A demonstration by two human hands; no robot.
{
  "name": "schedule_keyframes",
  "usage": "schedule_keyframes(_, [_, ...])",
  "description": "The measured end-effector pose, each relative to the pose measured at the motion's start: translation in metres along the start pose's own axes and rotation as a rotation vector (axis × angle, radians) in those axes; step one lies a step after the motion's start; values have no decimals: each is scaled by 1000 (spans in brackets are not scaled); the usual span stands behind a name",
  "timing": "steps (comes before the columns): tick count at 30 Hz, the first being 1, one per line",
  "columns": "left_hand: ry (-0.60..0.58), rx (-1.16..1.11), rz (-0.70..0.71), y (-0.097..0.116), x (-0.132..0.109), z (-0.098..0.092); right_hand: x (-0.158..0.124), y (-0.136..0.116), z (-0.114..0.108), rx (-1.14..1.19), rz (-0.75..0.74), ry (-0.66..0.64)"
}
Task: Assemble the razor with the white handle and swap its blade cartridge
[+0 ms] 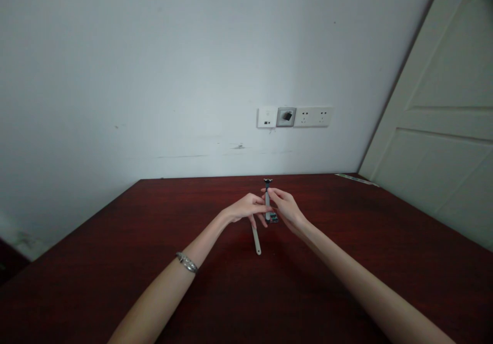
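Pinching a slim grey, dark-headed, plastic-looking razor (267, 199) upright, with left hand (246, 207) low, right hand (285, 205) high, presumably for steadiness.

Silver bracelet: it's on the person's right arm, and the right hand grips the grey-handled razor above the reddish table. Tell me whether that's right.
No: the head view shows the silver bracelet on the left arm, not the right. The rest stands: the right hand grips the grey-handled razor above the reddish table.
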State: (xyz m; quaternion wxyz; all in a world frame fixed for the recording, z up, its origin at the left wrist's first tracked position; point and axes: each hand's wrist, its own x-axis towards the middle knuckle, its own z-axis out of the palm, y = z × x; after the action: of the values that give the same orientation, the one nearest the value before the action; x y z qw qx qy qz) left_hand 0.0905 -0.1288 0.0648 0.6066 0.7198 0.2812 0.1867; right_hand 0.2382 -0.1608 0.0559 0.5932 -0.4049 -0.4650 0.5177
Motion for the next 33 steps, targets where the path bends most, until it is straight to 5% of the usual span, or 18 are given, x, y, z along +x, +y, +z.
schedule_keyframes(6, [-14,45,-12,6,-6,-10,1,-11,-3,-14,74,7])
schedule_keyframes(10, [12,79,-50,14,-14,-23,11,-13,-21,-258,4,57])
schedule_keyframes(15, [58,63,-38,21,-21,-36,11,-3,-32,-665,90,-244])
schedule_keyframes(20, [77,75,-30,23,-21,-39,-8,15,-14,-968,65,-337])
schedule_keyframes(25, [80,89,-26,21,-19,-40,-25,28,8,-1383,-126,-184])
schedule_keyframes(33, [71,81,-42,21,-18,-41,-36,31,23,-1612,-103,-242])
